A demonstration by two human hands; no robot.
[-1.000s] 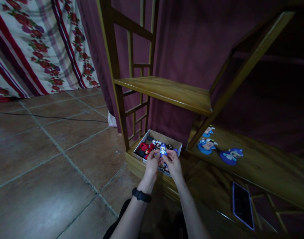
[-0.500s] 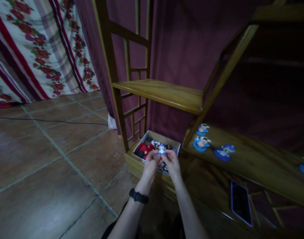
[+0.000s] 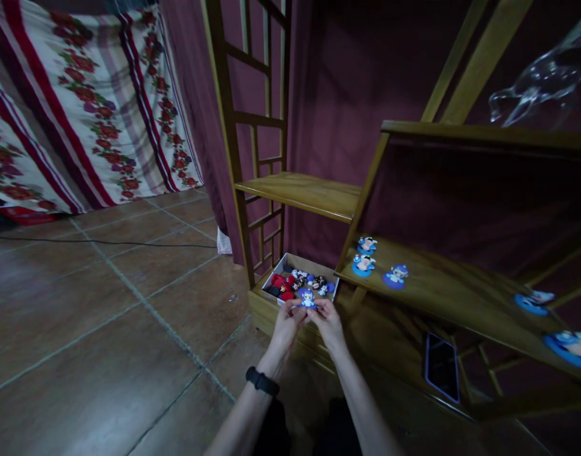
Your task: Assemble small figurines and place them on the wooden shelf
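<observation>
Between the fingertips of both hands is a small white and purple figurine (image 3: 308,299), upright on a purple base. My left hand (image 3: 289,318) pinches it from the left, and a dark band circles that wrist. My right hand (image 3: 326,318) pinches it from the right. Just beyond the hands, an open cardboard box (image 3: 331,261) holds several red, white, black and purple figurines. A similar purple-based figurine (image 3: 395,275) stands on the shelf (image 3: 437,288) to the right, near two blue-based figurines (image 3: 363,264).
A phone (image 3: 442,367) with a purple edge lies on the lower level. More blue-based figurines (image 3: 573,347) stand farther right along the shelf. A bare wooden shelf (image 3: 302,192) juts above the box. Clear glassware (image 3: 537,88) sits upper right. A cable (image 3: 104,242) crosses the tiled floor.
The camera view has shifted to the right and up, bringing more of the right shelf and the glassware into sight. Both hands still hold the figurine, now slightly lower in view.
</observation>
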